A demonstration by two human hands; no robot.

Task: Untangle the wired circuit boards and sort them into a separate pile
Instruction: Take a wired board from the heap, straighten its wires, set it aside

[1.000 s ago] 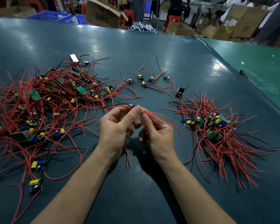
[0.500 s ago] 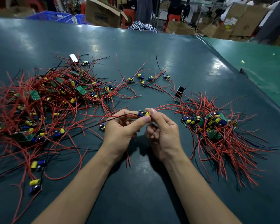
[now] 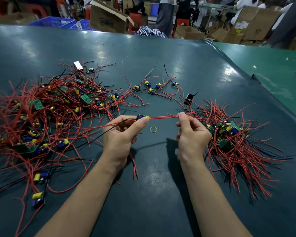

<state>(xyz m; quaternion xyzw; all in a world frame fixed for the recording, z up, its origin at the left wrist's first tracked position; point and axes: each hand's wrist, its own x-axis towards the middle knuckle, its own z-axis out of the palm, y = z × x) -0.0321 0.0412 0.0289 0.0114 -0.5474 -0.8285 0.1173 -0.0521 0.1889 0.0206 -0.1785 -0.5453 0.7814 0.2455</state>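
Pinching one circuit board [image 3: 141, 116] and its wires [image 3: 164, 116], both grips hover over the teal table [image 3: 160, 69].

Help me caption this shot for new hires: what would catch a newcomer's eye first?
First, the big tangled pile of red-wired circuit boards sprawling over the left of the dark table, and a tidier sorted pile on the right. Between them, the left hand pinches a small circuit board while the right hand pulls its red wires taut. A yellow rubber band lies just beneath.
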